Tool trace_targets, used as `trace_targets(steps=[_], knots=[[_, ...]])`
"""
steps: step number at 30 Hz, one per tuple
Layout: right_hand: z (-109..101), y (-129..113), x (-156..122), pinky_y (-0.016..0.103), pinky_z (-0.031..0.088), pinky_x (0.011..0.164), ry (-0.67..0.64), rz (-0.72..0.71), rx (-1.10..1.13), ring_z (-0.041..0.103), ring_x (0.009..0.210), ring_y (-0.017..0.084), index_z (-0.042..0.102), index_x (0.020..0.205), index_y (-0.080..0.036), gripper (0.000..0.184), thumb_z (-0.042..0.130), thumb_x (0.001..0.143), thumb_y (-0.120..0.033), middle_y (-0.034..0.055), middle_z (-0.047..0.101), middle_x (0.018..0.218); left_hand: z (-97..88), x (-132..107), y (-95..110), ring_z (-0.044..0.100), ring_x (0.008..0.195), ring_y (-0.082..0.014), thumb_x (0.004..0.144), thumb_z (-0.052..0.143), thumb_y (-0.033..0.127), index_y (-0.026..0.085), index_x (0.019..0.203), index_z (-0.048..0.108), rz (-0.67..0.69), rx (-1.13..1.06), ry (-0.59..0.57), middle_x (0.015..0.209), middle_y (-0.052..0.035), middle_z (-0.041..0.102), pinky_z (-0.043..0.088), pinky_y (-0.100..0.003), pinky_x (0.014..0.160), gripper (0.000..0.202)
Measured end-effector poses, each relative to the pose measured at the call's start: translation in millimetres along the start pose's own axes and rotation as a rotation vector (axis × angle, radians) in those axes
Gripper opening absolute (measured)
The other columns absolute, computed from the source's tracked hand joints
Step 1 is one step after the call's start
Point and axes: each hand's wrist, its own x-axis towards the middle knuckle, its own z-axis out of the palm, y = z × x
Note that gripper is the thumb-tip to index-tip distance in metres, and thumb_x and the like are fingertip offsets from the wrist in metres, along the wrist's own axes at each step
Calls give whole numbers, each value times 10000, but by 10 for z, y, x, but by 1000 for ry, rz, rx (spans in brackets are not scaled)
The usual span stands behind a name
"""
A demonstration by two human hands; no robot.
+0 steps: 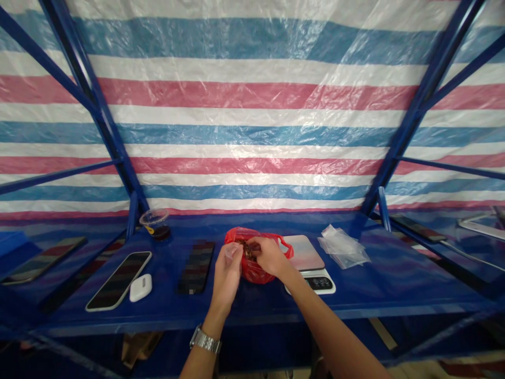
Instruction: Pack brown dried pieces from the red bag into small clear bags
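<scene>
On the blue bench (244,310) | right hand (269,257): fingers closed on dark pieces (248,250) at mouth of red plastic bag (249,275) | left hand (226,278): fingers pinch clear bag (232,251) | risk: loose pinch drops pieces, bag could tip | kitchen scale (310,263) crowds bag on right, phone (196,267) just left

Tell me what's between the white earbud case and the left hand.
In the head view, a dark smartphone lies flat between the white earbud case and the left hand.
</scene>
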Motion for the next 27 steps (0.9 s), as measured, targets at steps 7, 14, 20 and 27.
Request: trace_targets(steps=[7, 14, 20, 27], knots=[[-89, 122, 8, 328, 551, 961, 86, 55, 177, 736, 1019, 204, 726, 1090, -191, 318, 593, 837, -50, 68, 786, 1079, 29, 19, -27, 680, 982, -220, 877, 664, 448, 185, 1064, 629, 118, 169, -6, 1066, -81, 719, 500, -377, 944, 325], [-282, -135, -129, 365, 536, 1011, 100, -52, 280, 716, 1072, 195, 710, 1116, -214, 326, 590, 851, -66, 47, 769, 1123, 11, -15, -55, 682, 882, -221, 898, 657, 380, 208, 1079, 638, 210, 416, -70, 974, -52, 718, 510, -359, 849, 250], [-372, -455, -299, 337, 499, 1034, 60, -359, -50, 653, 1134, 190, 728, 1156, -252, 442, 540, 863, 20, 51, 703, 1215, 20, -1, -140, 688, 1013, -265, 890, 673, 344, 210, 1122, 627, 262, 413, -92, 1113, -95, 716, 500, -403, 922, 271], [-328, -500, -333, 351, 482, 1070, 57, -428, -131, 613, 1183, 202, 709, 1223, -253, 456, 532, 895, 10, 65, 653, 1273, 19, -20, -94, 700, 963, -254, 862, 669, 259, 200, 1120, 613, 258, 372, -101, 1062, -93, 727, 513, -387, 881, 271]])
